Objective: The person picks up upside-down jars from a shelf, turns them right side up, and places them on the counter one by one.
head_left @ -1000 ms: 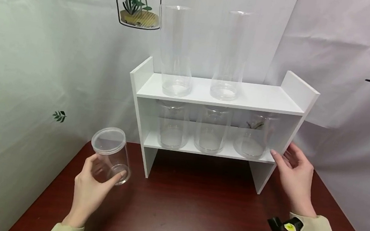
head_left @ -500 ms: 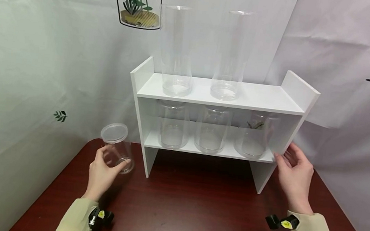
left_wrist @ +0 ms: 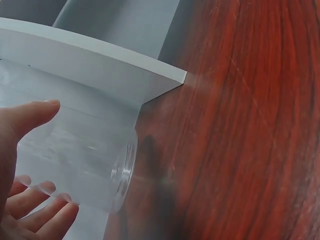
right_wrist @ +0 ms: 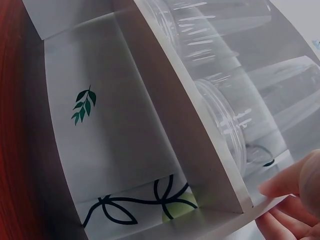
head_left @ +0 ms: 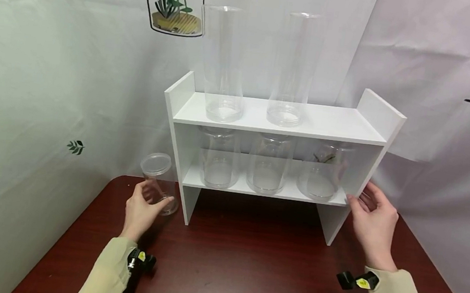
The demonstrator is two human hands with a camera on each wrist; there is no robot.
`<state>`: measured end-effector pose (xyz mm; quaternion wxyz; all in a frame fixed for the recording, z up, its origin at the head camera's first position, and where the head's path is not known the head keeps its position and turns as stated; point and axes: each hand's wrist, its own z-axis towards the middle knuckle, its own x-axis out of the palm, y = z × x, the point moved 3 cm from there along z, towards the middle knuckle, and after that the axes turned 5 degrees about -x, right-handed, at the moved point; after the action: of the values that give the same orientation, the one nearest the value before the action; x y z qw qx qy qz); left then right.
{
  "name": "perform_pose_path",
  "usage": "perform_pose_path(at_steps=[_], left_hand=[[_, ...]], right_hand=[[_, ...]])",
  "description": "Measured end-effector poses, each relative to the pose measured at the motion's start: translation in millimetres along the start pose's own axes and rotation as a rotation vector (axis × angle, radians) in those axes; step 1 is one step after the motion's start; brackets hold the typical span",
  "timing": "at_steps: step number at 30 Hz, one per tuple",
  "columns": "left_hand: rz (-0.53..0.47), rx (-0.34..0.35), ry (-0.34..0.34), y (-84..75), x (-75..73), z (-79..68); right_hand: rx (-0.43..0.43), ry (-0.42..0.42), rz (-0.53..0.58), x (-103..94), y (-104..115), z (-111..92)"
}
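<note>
A clear round jar with a pale lid is held in my left hand, thumb on its near side and fingers on its left. It leans a little beside the left panel of the white two-tier shelf, its base low over the table. In the left wrist view the jar lies alongside the shelf's side panel. My right hand grips the shelf's right side panel, thumb at the front edge by the lower board and fingers round the outer face. The right wrist view shows the thumb at that panel.
Two tall clear cylinders, one on the left and one in the middle, stand on the top board. Three clear jars fill the lower tier, the rightmost jar near my right thumb. A dark red table lies below, with a printed cloth behind.
My left hand has carried the jar right and away from me, close to the shelf's left panel. The right hand stays on the right panel, its thumb shifted slightly.
</note>
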<state>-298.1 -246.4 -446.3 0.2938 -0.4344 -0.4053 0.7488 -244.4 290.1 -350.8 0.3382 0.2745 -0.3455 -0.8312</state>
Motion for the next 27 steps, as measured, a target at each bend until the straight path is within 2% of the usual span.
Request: perform_pose_path(at_steps=[9,17,22,27], left_hand=[[-0.006,-0.031,0.019,5.5,1.4,0.7],[0.002,-0.023,0.028,7.7,1.3,0.2],[0.077,0.001,-0.042,2.5,-6.0,-1.3],[0.068,0.071,-0.139,-20.7,-20.2,-4.1]], right_hand=[[-0.011,-0.008,0.017,-1.1,5,1],[0.006,-0.030,0.014,-4.3,9,3],[-0.002,-0.027,0.008,-5.2,7,2],[-0.021,-0.025,0.010,-5.5,6,3]])
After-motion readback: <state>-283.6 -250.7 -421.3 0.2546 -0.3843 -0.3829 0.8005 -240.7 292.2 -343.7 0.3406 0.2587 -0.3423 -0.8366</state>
